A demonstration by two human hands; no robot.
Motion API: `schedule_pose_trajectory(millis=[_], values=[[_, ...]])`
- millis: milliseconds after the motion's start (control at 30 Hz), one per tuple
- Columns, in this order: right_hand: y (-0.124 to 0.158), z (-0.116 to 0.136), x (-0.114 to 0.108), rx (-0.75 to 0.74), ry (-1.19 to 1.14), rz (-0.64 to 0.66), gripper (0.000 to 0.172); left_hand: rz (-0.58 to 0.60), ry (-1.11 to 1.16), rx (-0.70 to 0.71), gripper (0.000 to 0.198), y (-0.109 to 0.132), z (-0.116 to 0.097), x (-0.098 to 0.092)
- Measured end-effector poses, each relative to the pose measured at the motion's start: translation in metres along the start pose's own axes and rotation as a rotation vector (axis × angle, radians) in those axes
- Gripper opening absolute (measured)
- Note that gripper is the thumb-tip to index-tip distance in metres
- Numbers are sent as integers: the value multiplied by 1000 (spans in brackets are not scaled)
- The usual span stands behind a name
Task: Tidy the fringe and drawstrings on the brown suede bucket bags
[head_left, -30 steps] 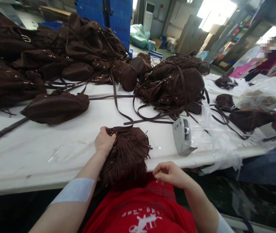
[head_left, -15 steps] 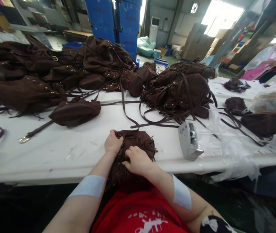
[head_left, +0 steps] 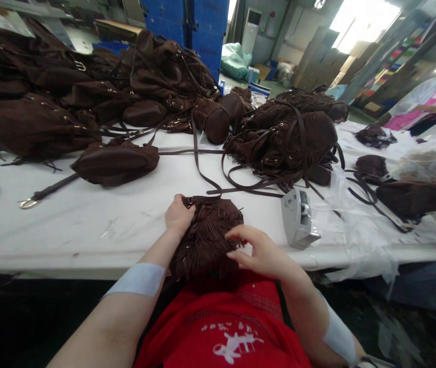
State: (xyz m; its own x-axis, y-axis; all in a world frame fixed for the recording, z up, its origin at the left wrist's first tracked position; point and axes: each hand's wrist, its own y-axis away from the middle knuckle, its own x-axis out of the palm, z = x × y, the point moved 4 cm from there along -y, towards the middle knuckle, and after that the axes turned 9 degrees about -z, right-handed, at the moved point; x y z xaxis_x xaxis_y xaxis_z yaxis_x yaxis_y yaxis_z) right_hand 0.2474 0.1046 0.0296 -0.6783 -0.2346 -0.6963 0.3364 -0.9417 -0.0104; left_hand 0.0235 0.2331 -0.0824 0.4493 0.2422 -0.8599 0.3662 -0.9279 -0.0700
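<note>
A dark brown suede fringed bag point(head_left: 206, 235) lies over the near edge of the white table point(head_left: 88, 230), hanging toward my red shirt. My left hand point(head_left: 177, 214) grips the bag's top left corner, fingers closed on the suede by a small metal ring. My right hand point(head_left: 258, 250) hovers at the bag's right side with fingers spread and loosely curled, fingertips brushing the fringe and holding nothing. A thin brown strap point(head_left: 198, 168) runs from the bag's top up the table.
Heaps of brown suede bags point(head_left: 88, 92) fill the far left; a fringed pile point(head_left: 290, 138) with loose straps sits centre right. A grey tape dispenser point(head_left: 298, 217) stands right of my hands, on clear plastic sheeting point(head_left: 356, 225). Another person point(head_left: 432, 97) is at far right.
My right hand rose from my lap onto the fringe, then slid off to the bag's right side and opened. My left hand stayed clamped on the bag's corner.
</note>
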Motion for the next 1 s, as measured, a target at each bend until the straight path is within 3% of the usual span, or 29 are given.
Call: schedule_pose_trajectory(millis=[67, 167, 267, 333, 433, 567, 633, 667, 733, 800, 833, 900, 1000], values=[[-35, -12, 18, 49, 180, -123, 46, 3, 2, -3, 38, 1, 0, -1], [-66, -19, 56, 143, 385, -150, 38, 21, 3, 6, 39, 2, -1, -3], [-57, -10, 80, 107, 423, -127, 16, 38, 5, 28, 37, 4, -1, -4], [-35, -7, 79, 81, 365, -80, 11, 40, 10, 35, 37, 4, 0, -3], [9, -18, 58, 111, 229, 140, 16, 51, 20, 42, 37, 4, 0, -2], [68, -29, 19, 185, -115, 741, 27, 37, 6, 8, 36, 1, 0, -1], [79, -21, 3, 179, -316, 858, 34, 21, -3, -5, 37, 0, -1, -1], [75, -16, -2, 162, -363, 790, 34, 18, -6, -6, 38, 0, -1, -1], [51, -7, -7, 95, -308, 457, 29, 14, -8, -5, 39, -1, -1, -2], [18, 2, 1, -4, -130, 118, 30, 15, -11, -10, 39, 0, -2, -2], [2, 7, 10, -55, -29, 13, 36, 17, -10, -10, 38, 1, -2, -2], [-29, 12, 36, -120, 157, -63, 53, 21, -7, -9, 38, 2, -2, -3], [-59, 11, 73, -119, 377, -22, 59, 15, -3, 0, 39, 3, -2, -5]])
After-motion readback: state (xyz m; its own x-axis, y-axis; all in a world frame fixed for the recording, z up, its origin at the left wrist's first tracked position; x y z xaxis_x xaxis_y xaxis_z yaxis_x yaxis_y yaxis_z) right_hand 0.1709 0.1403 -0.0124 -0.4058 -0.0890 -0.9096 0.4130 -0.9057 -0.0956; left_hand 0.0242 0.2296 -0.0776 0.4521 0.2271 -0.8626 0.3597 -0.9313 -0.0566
